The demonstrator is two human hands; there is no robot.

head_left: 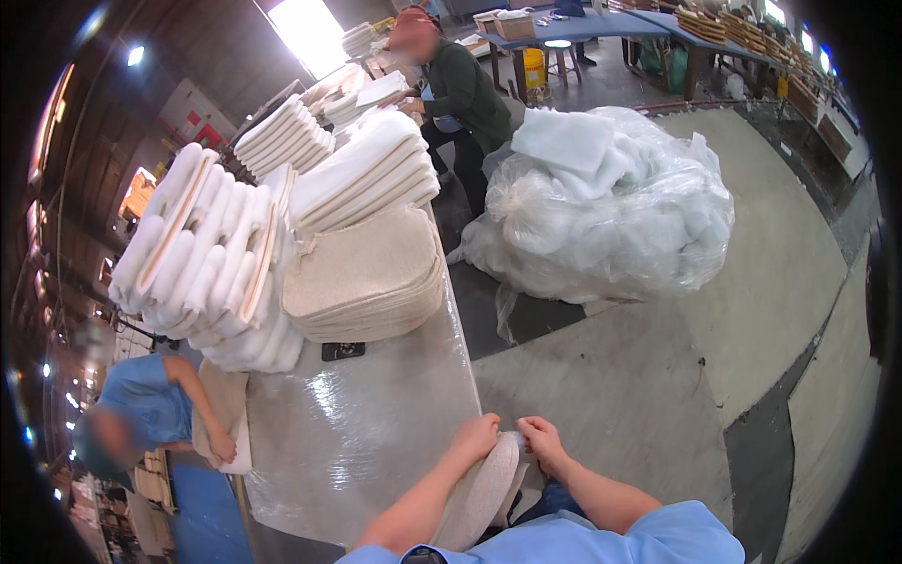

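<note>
A beige cushion cover hangs upright in front of my body, beside the near edge of the table. My left hand is closed on its top edge. My right hand pinches the opposite side of that edge, a short gap away. Some whitish material shows between the two hands; the inside of the cover is mostly hidden. Farther up the table lies a neat stack of beige cushion covers, with a small dark flat object at its near side.
The table has a shiny plastic surface. White padded cushions are piled at its far left. To the right, a large clear bag of white batting sits on the floor. One co-worker bends over fabric at left; another stands beyond.
</note>
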